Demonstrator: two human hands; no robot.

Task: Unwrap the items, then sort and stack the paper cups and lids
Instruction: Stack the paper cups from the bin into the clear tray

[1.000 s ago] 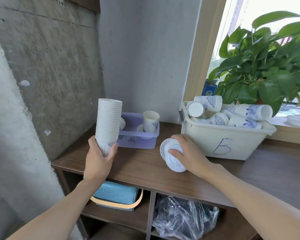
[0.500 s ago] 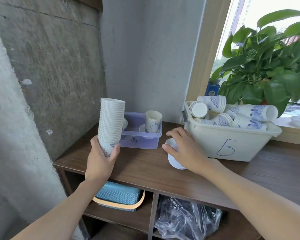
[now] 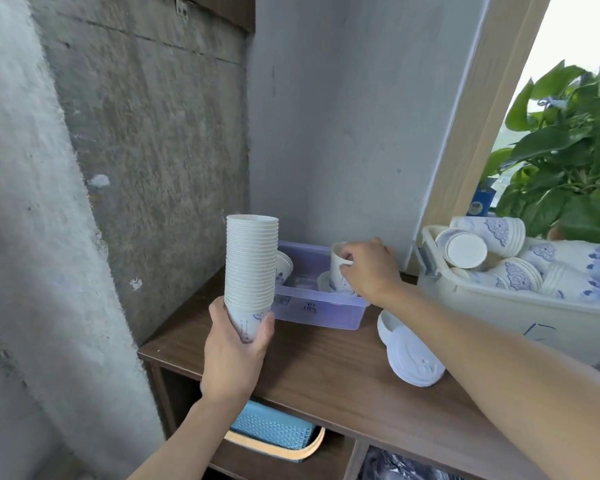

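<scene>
Wood shelf [image 3: 326, 362]: over its left end our L hand [image 3: 234, 351] grips tall cup stack [image 3: 252, 261], R hand [image 3: 371, 268] pinches a cup [image 3: 336, 271] in purple tray [image 3: 319, 311], lids [image 3: 409, 358] piled nearby, bin [image 3: 499, 317] cups unsorted, so approx. halfway, we reckon.

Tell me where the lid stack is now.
In the head view the lid stack lies on the wooden shelf top, right of centre, in front of the purple tray and left of the white bin.
</scene>
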